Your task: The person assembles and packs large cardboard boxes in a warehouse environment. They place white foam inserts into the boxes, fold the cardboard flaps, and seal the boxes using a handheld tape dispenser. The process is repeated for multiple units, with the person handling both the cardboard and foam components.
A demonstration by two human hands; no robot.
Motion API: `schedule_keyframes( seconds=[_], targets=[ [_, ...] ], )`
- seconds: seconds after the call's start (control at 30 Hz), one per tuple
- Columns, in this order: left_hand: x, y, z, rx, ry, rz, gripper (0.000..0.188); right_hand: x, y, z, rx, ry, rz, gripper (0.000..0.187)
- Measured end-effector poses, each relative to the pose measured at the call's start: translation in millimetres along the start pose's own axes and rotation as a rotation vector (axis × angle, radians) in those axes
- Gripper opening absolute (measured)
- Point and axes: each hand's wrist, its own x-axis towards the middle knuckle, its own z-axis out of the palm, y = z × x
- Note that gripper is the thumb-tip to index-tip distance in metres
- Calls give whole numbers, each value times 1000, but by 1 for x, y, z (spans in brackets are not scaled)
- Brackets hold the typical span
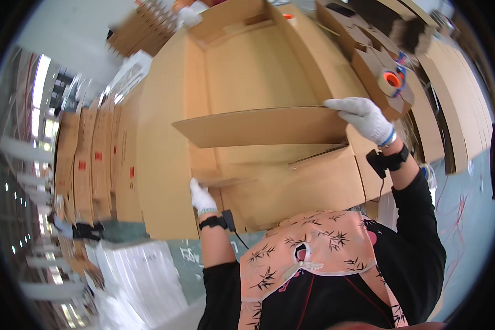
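- Right hand (367, 118): fingers gripping the cardboard panel (258, 127), which stretches leftward from them.
- Left hand (203, 200): seemingly at the open box (198, 82), just beneath its fingers; blurred, grip unclear.

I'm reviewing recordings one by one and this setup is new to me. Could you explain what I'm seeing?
No machine here: the wearer works by hand, each grip being a white-gloved hand. A wide camera on the wearer's head looks down, so edges bend. In front lies a large open box of cardboard. The right grip holds the top edge of a panel across it. The left grip is at the box's left side; whether it grasps is unclear. A tape roll is off to the right.
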Motion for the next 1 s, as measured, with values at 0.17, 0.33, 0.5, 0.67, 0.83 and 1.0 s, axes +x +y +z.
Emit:
schedule_keyframes(
  seconds=[0.17, 0.33, 0.5, 0.67, 0.83, 1.0],
  targets=[
    [2, -2, -4, 67, 62, -36, 67, 13, 4, 9, -6, -215, 22, 34],
    [-26, 32, 0, 79, 61, -195, 68, 1, 25, 44, -351, -401, 28, 33],
    [-60, 117, -8, 975, -262, 711, 64, -14, 59, 51, -352, -320, -283, 32],
    [-14, 140, 37, 1680, -1062, 999, 46, -27, 47, 56, -582, -316, -82, 35],
    [36, 96, 45, 1861, -1335, 1308, 47, -79, -8, 80, -708, 182, -190, 34],
    [25, 98, 60, 2007, -1382, 1260, 52, -215, -62, 118, -698, 334, 502, 27]
  ],
)
